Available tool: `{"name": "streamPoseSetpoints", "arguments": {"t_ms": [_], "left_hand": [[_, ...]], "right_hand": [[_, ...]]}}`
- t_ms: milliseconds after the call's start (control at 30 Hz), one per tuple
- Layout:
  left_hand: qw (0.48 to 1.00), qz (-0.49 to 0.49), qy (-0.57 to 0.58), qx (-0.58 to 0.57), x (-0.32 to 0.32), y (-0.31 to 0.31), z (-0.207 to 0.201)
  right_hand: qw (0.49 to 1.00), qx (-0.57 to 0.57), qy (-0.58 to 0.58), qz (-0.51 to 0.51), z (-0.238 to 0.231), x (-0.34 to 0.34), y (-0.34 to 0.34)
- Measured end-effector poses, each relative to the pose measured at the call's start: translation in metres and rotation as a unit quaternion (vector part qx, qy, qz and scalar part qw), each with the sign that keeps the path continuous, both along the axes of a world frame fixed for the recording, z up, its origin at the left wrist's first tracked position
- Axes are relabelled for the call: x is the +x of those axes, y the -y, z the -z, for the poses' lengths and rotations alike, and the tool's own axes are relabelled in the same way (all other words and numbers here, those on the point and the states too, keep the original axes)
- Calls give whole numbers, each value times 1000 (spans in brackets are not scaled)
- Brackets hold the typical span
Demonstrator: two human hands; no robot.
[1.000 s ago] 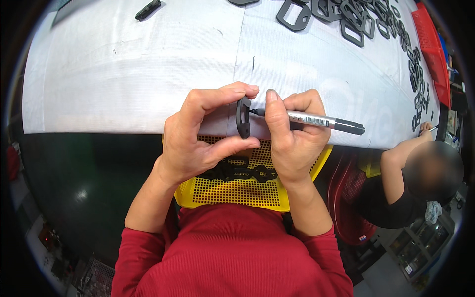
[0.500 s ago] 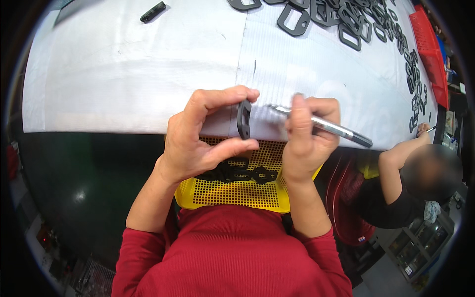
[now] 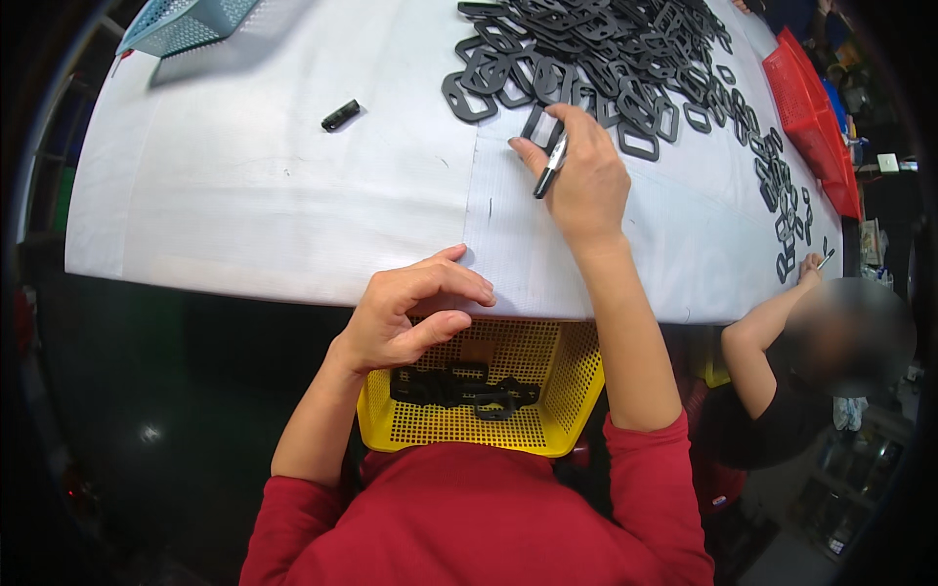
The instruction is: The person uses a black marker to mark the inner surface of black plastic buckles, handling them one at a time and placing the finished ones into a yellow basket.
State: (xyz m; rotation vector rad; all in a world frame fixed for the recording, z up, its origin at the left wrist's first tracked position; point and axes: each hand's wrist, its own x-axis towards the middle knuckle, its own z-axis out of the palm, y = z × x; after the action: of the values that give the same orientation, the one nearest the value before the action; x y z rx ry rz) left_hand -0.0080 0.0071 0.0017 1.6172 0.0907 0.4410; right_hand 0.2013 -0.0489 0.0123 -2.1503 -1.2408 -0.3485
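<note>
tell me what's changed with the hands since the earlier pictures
The left hand let go of the black loop-shaped piece and is empty. The right hand, still gripping the silver-and-black marker, reached forward to the near edge of the pile of flat black frames. The short black cylinder stays on the white-covered table.

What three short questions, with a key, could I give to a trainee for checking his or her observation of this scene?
1. Multiple choice: what does the right hand hold? (a) scissors (b) a marker pen (c) a screwdriver
2. True or false: the left hand holds a pen too.
3. Fill in: the perforated basket nearest the person's body is ____ in colour.

Key: 1. b; 2. false, no object shows in its fingers; 3. yellow.
</note>
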Motion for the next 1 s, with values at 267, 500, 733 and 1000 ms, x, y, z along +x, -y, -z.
{"name": "streamPoseSetpoints", "arguments": {"t_ms": [267, 500, 733, 1000], "left_hand": [[993, -69, -48, -86, -3, 8, -7], [970, -158, 49, -177, 15, 12, -13], [956, -55, 66, -281, 18, 21, -18], [983, -78, 11, -165, 0, 18, -4]], "right_hand": [[996, 27, 81, -31, 3, -16, 15], [675, 173, -708, -114, -41, -59, 57], [629, 145, -754, -119, -39, -68, 68], [808, 185, -559, 40, -24, -67, 80]]}}
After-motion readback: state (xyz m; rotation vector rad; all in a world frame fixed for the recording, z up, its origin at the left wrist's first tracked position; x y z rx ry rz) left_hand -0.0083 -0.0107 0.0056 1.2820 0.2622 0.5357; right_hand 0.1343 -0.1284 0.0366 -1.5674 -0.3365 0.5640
